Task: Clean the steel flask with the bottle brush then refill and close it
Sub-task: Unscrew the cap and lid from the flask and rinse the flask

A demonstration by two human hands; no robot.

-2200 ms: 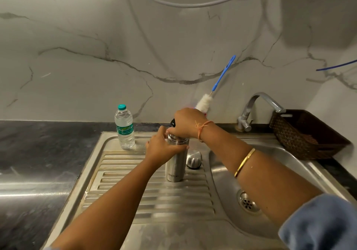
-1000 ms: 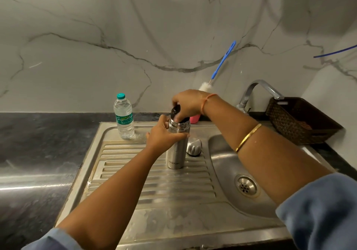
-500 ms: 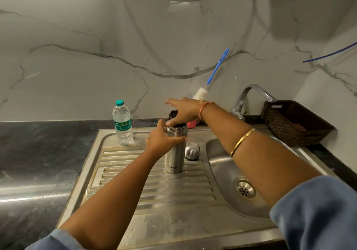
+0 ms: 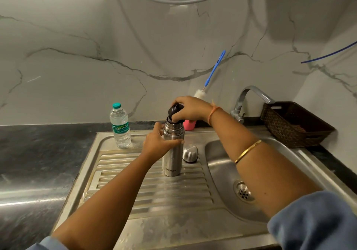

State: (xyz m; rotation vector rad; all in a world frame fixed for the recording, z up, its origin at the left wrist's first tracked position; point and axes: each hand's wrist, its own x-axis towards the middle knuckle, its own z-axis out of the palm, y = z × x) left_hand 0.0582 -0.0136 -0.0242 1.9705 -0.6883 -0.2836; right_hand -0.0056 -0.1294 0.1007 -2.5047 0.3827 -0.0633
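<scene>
Left hand (image 4: 156, 143) grips upright cylindrical steel flask (image 4: 172, 161) below its neck; right hand (image 4: 190, 110) pinches tilted black stopper (image 4: 173, 110) at flask mouth. Steady flask; square the stopper.

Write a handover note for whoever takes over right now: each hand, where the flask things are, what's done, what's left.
Left hand grips the steel flask, upright on the drainboard.
Right hand holds the dark stopper, tilted at the flask mouth, not seated.
Steel cap is off, lying on the drainboard right of the flask.
Bottle brush stands in a pink holder at the wall behind the flask.
Water bottle, capped, stands at the drainboard's back left.
Done: cap off.
Left, as it looks: brush the inside, refill, fit stopper and cap.
</scene>
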